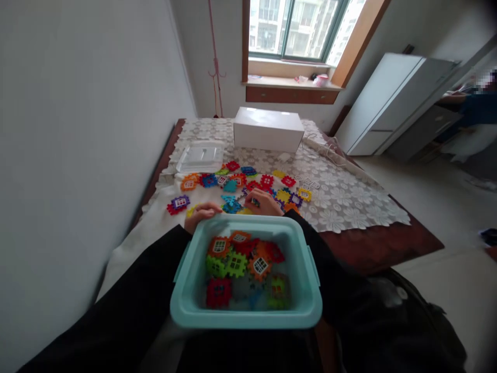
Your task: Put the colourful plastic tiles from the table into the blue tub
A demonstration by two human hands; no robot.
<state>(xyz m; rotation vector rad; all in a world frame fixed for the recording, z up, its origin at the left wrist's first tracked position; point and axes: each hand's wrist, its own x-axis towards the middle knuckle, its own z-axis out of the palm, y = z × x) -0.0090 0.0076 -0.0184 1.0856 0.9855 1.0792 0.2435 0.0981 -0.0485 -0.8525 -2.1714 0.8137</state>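
A light teal plastic bin (248, 321) stands close to my body, between my forearms. Inside it lie several toothed plastic building pieces (236, 264) in red, green and orange, some with white window inserts. Just past the bin's far rim, my left hand (202, 213) has its fingers curled beside a yellow piece; what is in them is hidden. My right hand (264, 201) is over the pile of loose pieces (232, 203), fingers bent together around something small and dark. The bin's rim covers part of both hands.
Behind the pile, a clear plastic lid (202, 156) and a white box (268, 129) rest on the lace tablecloth (349, 202). A wall runs along the left. A refrigerator (396, 103) stands at the right, and another person (476, 111) is at the far right edge.
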